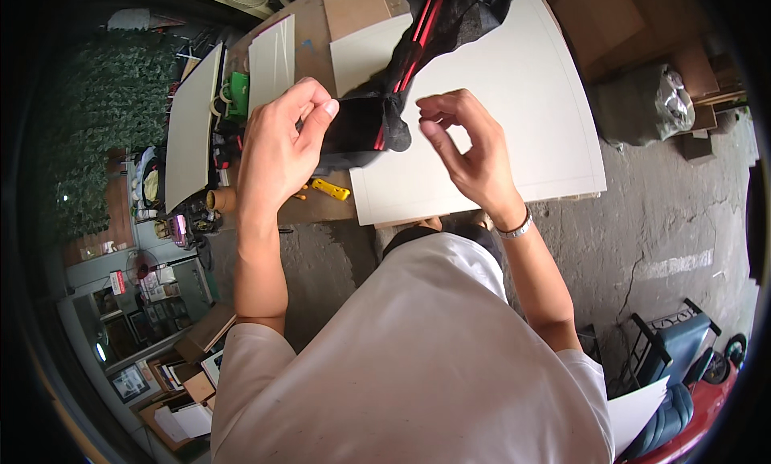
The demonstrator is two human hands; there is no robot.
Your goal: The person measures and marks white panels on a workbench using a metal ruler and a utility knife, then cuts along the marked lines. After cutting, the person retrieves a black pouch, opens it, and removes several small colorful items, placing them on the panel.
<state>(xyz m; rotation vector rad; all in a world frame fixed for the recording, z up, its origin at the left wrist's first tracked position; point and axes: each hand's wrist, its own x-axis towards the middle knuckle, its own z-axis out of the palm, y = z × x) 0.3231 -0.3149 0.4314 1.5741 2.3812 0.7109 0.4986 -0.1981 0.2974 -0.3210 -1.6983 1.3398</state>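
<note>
My left hand [277, 151] is closed, thumb and index finger nearly together over the edge of a black fabric item [353, 126] with red stripes; whether it grips anything is hidden. My right hand [468, 155], just right of the fabric, has curled fingers with thumb and fingertips apart, holding nothing. The fabric lies loosely bunched, extending to the far edge over a large white board [522, 102]. A yellow utility cutter [329, 189] rests below the fabric, near my left hand.
The wooden work table [311, 215] carries more white boards [191, 118] and a green tool [236, 94] at left. Cardboard and a wrapped bundle [650, 110] are at right. A blue padded chair [673, 343] stands lower right on the concrete floor [634, 215]. Shelves with clutter [161, 303] line the left.
</note>
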